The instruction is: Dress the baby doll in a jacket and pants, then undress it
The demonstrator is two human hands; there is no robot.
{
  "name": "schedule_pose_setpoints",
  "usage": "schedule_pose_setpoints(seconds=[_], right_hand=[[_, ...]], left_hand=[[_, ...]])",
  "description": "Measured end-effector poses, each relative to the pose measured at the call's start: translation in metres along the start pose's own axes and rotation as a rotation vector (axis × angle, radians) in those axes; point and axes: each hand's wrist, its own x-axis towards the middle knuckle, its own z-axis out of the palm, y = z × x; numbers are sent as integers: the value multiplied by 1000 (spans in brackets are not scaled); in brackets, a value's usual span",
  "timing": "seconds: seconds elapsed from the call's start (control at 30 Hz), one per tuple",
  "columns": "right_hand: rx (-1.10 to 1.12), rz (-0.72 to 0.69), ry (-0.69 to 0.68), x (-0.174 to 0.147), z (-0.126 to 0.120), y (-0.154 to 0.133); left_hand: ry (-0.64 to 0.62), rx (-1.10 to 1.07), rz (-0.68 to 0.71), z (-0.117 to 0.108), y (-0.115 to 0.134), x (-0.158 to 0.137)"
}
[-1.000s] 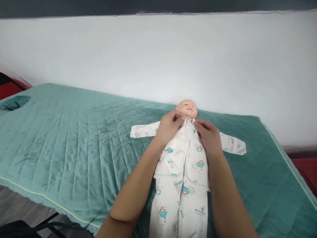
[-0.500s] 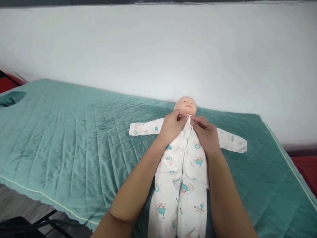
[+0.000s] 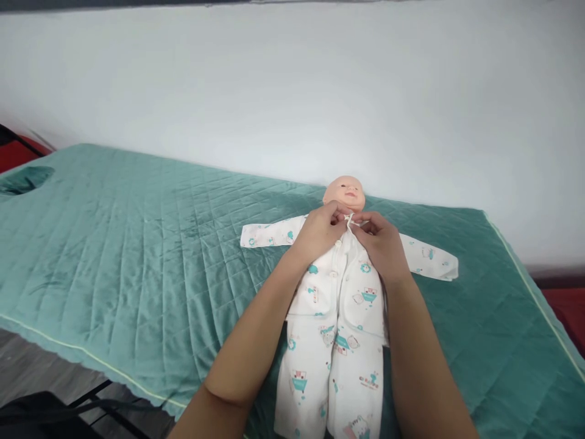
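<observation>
A baby doll (image 3: 345, 190) lies on its back, dressed in a white printed jacket (image 3: 315, 299) and matching trousers (image 3: 301, 372). At the doll's neck, my left hand (image 3: 323, 227) pinches one front edge of the jacket by the collar. Close beside it, my right hand (image 3: 378, 239) pinches the opposite edge, fingertips almost touching the left ones. A button (image 3: 338, 242) shows just below my left fingers, and another sits lower down the front. Below the collar the two front edges lie apart. Whether a button is between my fingertips is hidden.
A green quilted cover (image 3: 150, 256) with a yellow-piped edge spreads under the doll. A white wall (image 3: 292, 91) rises right behind its head. To the left the cover has a hole (image 3: 27, 178). Something black (image 3: 41, 414) and a metal frame stand at the lower left.
Both hands stay at the collar, with small finger movements; a little more of the collar edge shows between them. The view has shifted slightly.
</observation>
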Motion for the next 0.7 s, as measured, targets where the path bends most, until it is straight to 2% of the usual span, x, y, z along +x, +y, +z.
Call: schedule_pose_setpoints(seconds=[0.4, 0.6, 0.7], right_hand=[[-69, -13, -71, -1, 2, -6], [-23, -13, -49, -1, 1, -3], [6, -13, -34, -1, 0, -1]], left_hand=[[24, 97, 8, 6, 8, -1], [75, 103, 6, 6, 4, 0], [53, 132, 11, 1, 7, -3]])
